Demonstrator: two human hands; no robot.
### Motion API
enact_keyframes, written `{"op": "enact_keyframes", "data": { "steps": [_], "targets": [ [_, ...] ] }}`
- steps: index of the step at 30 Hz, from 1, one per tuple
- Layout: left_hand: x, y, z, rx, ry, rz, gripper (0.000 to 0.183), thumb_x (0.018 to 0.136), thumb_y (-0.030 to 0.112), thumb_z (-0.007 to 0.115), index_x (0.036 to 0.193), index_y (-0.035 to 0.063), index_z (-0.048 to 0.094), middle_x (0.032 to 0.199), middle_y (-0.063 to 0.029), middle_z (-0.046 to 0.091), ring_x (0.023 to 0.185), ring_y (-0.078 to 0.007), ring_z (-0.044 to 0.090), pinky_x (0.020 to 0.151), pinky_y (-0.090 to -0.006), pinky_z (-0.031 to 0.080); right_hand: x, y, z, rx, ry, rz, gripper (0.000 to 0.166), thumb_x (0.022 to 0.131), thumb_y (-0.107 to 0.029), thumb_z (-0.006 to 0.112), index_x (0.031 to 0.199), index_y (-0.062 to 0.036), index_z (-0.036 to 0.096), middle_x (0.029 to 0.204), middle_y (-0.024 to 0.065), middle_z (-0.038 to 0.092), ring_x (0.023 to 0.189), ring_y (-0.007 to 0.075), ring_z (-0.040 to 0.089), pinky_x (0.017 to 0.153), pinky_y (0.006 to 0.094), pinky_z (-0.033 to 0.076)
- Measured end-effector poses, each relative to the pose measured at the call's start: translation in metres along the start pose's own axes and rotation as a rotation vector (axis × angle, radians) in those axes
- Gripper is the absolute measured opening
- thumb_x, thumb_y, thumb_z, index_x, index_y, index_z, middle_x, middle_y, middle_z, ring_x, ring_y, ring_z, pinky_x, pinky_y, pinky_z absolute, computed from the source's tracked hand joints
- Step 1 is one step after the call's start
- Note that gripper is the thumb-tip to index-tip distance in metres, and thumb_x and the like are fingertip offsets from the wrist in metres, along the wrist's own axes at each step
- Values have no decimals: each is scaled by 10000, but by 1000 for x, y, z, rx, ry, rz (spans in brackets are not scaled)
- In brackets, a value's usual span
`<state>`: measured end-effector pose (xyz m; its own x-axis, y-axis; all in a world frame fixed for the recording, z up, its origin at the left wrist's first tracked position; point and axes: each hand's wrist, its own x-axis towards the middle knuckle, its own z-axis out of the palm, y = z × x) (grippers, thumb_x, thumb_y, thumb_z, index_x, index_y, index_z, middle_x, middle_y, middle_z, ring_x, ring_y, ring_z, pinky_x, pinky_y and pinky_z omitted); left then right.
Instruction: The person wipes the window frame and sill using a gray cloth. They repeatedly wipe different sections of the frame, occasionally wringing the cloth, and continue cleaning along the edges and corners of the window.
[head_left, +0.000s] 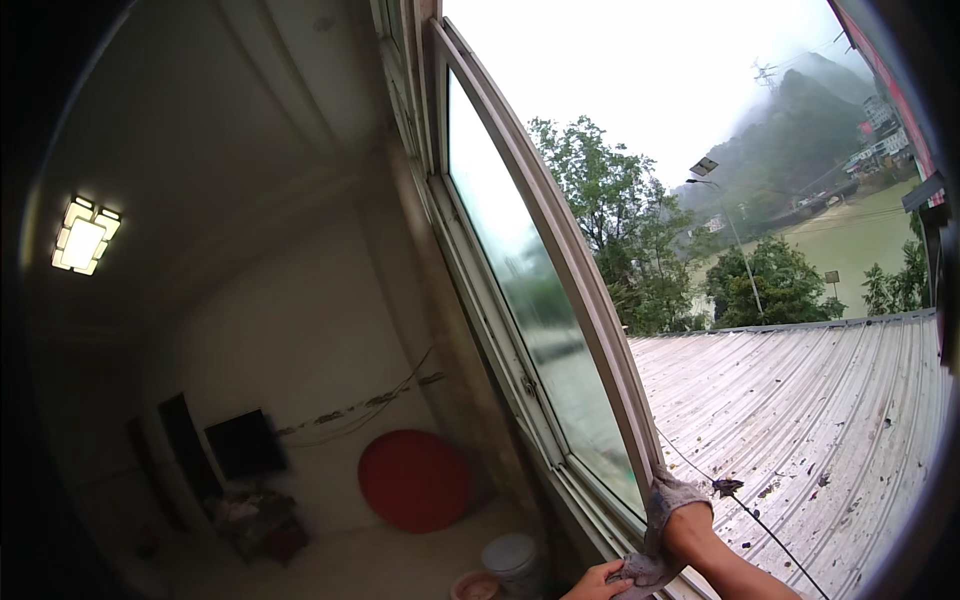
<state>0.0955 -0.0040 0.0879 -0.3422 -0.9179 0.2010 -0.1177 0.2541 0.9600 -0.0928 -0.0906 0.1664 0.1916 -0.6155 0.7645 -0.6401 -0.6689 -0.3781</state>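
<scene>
A grey cloth (649, 566) lies against the lower end of a metal-framed window sash (555, 210), at the bottom right of the view. My right hand (686, 525) is bent around that end of the frame, with cloth wrapped over it so that its fingers are hidden. Below and to the left, my left hand (602, 581) grips a bunched part of the same cloth near the window track (600, 517). The window glass (517, 285) looks hazy, and a small latch (529, 386) sits on the frame beside it.
Outside, a ribbed metal roof (795, 397) bears scattered debris, and a dark cable (780, 540) crosses above it. Indoors, a lidded bucket (510, 559) and a basin (474, 585) stand below the window. A round red object (414, 480) leans at the wall near a television (246, 444).
</scene>
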Motion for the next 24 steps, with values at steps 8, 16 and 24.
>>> {"op": "enact_keyframes", "data": {
  "steps": [8,16,24],
  "targets": [
    [-25,94,-34,-136,189,3,246,948,114,506,1141,-19,582,1047,-22,624,946,-98,562,868,-257,458,-43,-14,-32,832,349,432,197,856,-65,569,1035,18,581,998,72,604,893,159,541,807,301,457],
    [-21,84,-68,-521,292,-28,280,957,177,481,1142,-24,545,1115,-118,618,1022,-208,592,915,-355,467,-97,-56,-56,1134,278,564,358,877,-29,560,1229,30,523,1160,86,573,1044,143,530,926,279,425],
    [-8,26,-47,-421,160,-401,148,904,161,589,835,33,615,805,-35,643,701,-98,593,673,-245,482,-164,-48,-53,772,-229,730,373,850,-96,582,1209,-17,519,1132,154,595,1047,241,574,929,312,426]
  ]
}}
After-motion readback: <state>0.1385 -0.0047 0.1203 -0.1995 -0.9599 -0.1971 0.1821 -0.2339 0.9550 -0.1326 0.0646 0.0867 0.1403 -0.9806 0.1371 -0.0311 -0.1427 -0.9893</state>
